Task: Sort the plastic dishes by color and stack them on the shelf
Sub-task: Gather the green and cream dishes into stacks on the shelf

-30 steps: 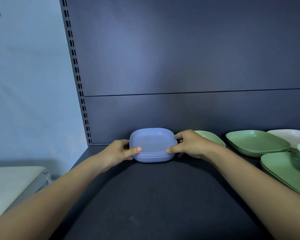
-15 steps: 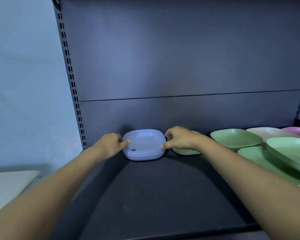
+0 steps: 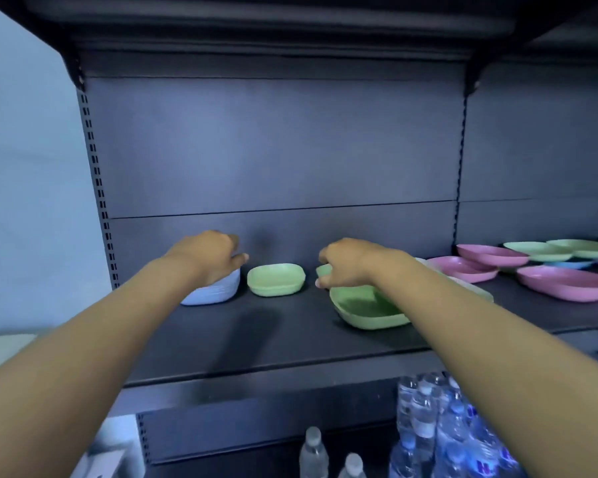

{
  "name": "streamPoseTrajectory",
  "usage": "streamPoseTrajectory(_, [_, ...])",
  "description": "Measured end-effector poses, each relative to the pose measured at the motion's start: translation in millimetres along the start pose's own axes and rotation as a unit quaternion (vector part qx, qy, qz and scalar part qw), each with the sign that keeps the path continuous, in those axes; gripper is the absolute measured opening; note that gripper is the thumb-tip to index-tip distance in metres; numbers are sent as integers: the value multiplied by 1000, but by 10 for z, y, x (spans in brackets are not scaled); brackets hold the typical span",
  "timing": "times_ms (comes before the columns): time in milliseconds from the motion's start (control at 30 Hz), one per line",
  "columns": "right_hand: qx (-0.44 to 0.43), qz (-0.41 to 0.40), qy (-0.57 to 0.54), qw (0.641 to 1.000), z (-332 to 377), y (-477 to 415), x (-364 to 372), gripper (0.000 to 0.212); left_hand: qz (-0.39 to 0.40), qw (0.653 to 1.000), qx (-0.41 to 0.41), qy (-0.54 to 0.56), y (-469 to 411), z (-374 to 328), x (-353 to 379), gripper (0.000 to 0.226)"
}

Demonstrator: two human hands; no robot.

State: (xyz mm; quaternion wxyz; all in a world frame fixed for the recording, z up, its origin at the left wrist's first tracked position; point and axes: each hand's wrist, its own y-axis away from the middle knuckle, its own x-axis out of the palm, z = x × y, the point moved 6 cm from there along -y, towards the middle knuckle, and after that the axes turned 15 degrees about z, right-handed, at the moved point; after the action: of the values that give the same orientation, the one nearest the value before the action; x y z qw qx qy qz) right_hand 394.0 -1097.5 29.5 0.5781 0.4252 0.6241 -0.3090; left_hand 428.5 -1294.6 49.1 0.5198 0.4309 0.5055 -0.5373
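A stack of blue dishes (image 3: 218,291) stands at the back left of the dark shelf (image 3: 256,339). My left hand (image 3: 214,260) hovers just above it, fingers relaxed and holding nothing. Right of the stack sits a small light green dish (image 3: 275,279). Farther right a larger green dish (image 3: 363,310) lies partly under my right forearm. My right hand (image 3: 346,263) has its fingers curled at the rim of another green dish (image 3: 323,269) behind it; the hand hides whether it grips that rim.
Pink dishes (image 3: 563,282) and pale green plates (image 3: 539,250) are spread over the shelf's right end, with a cream dish (image 3: 473,288) near my right arm. Several water bottles (image 3: 446,426) stand on the level below. An upper shelf (image 3: 256,29) overhangs.
Both hands have let go of the blue stack. My right hand moved right to the green dishes, my left hand lifted above the stack. The view pulled back.
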Motion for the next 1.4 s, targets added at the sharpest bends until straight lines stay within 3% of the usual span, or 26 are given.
streamPoseTrajectory(233, [45, -11, -2, 999, -880, 947, 116, 49, 10, 999, 43, 31, 453, -1133, -157, 42])
streamPoseTrajectory(433, [88, -11, -39, 995, -1533, 1257, 306, 47, 24, 996, 56, 64, 429, -1692, -132, 39])
streamPoseTrajectory(600, [101, -21, -68, 992, -2012, 1065, 521, 23, 36, 995, 74, 60, 140, -1967, 11, 37])
streamPoseTrajectory(667, [100, -24, -75, 992, -2127, 934, 580, 27, 34, 995, 76, 55, -25, -2030, 80, 37])
streamPoseTrajectory(733, [91, -32, -89, 991, -2224, 792, 598, 16, 32, 996, 71, 45, -215, -2061, 141, 36])
streamPoseTrajectory(833, [75, -48, -122, 989, -2373, 529, 582, 39, 19, 997, 65, 30, -483, -2091, 188, 38])
streamPoseTrajectory(1000, [40, -85, -205, 974, -2462, 207, 660, 42, 4, 988, 72, 133, -792, -2073, 318, 39])
streamPoseTrajectory(1200, [23, -101, -374, 922, -2579, 1, 947, 26, 17, 966, 71, 250, -791, -2135, 514, 36])
streamPoseTrajectory(1300, [13, -68, -496, 866, -2598, -28, 1039, 15, 25, 952, 62, 300, -764, -2185, 580, 29])
streamPoseTrajectory(1400, [2, -7, -591, 807, -2558, -80, 1144, 16, 8, 949, 45, 313, -734, -2216, 572, 26])
